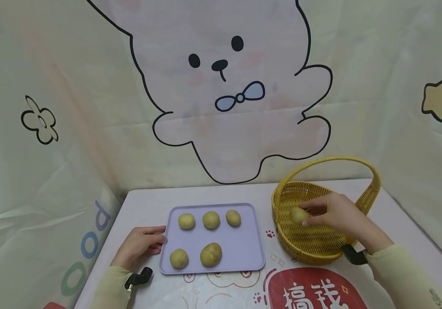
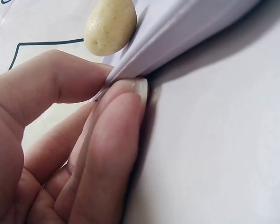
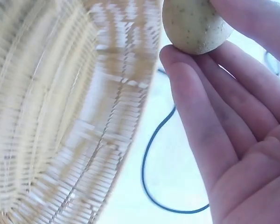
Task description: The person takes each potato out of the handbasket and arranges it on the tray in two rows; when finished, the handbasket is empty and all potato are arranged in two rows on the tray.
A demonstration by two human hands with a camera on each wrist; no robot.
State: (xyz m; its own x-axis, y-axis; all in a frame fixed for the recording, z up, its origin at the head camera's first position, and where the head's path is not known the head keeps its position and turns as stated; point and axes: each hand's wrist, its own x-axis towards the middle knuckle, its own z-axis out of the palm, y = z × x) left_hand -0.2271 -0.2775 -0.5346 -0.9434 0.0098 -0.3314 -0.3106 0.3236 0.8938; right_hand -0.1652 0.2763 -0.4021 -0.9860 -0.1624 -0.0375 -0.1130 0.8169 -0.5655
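My right hand (image 1: 334, 212) pinches a potato (image 1: 299, 215) between thumb and fingers, over the yellow woven basket (image 1: 310, 256) and under its tall handle. The right wrist view shows this potato (image 3: 193, 25) against the fingertips, with the basket wall (image 3: 116, 88) beside it. At the tray's left edge, my left hand (image 1: 140, 243) grips the rim of the lilac tray (image 1: 240, 246). In the left wrist view, thumb and fingers close on that rim (image 2: 130, 65), near a potato (image 2: 110, 28). Several potatoes (image 1: 211, 219) lie on the tray in two rows.
The white table (image 1: 147, 204) has a printed cover with a red patch (image 1: 313, 287) at the front. Behind it hangs a cloth backdrop (image 1: 221, 128) with a cartoon bear. A black wrist strap (image 1: 139, 278) sits at the left cuff, another (image 1: 354, 255) at the right.
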